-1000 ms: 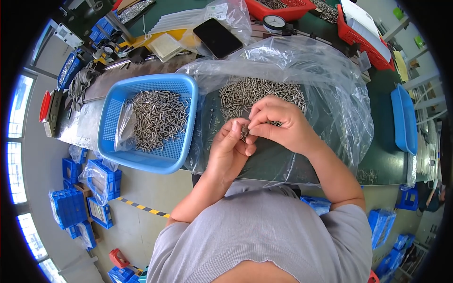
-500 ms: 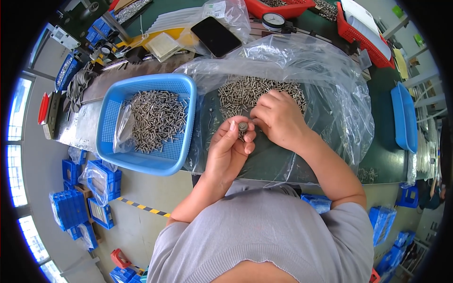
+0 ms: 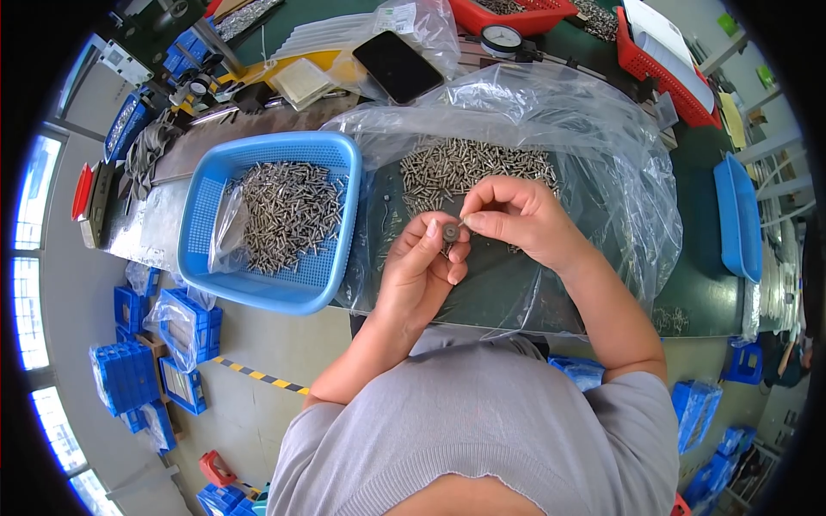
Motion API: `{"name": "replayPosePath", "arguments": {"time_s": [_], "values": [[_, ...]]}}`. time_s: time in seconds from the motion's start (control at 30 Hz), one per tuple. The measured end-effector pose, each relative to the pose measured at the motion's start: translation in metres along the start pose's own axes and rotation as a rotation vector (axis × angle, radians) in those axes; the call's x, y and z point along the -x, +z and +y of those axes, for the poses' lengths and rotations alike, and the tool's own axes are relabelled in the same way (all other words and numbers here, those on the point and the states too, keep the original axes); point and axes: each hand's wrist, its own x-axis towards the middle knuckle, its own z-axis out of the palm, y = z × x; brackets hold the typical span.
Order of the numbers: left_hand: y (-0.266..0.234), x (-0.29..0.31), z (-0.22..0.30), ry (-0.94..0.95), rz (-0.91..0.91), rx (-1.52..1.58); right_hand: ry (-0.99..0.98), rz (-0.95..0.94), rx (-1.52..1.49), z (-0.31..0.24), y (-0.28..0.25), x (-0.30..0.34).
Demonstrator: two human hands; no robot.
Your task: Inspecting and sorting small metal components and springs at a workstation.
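Small round metal piece [image 3: 450,232] above desk [image 3: 710,297], toward near edge, clamped in left hand's [image 3: 416,268] fingers. Right hand's [image 3: 532,230] fingers pinched together beside it; contents unclear. Likely light, rigid, slick; grip by rim.

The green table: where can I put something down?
The table looks bare on the right, between the clear plastic and the narrow blue tray. Crowded bits: the middle, with metal pins, left hand and right hand; the back, with the phone and a red basket.
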Motion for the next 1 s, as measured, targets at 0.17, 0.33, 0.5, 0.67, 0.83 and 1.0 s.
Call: {"name": "replayPosePath", "arguments": {"time_s": [0.17,0.33,0.5,0.67,0.83,1.0], "values": [[0.001,0.0,-0.001,0.001,0.003,-0.011,0.068,-0.069,-0.261,-0.002,0.007,0.002],[0.0,0.0,0.0,-0.006,-0.005,-0.004,-0.008,-0.054,-0.08,0.0,0.007,0.0],[0.003,0.001,0.001,-0.016,0.015,-0.027,-0.089,-0.048,0.138,-0.002,0.008,-0.001],[0.001,0.0,0.002,-0.047,-0.048,-0.048,-0.241,-0.005,0.416,-0.004,0.008,0.0],[0.006,0.0,0.0,-0.049,0.046,-0.081,-0.377,0.012,0.577,-0.004,0.002,-0.001],[0.0,-0.001,-0.002,0.032,0.002,-0.03,-0.293,-0.009,0.451,-0.007,-0.003,0.002]]}}
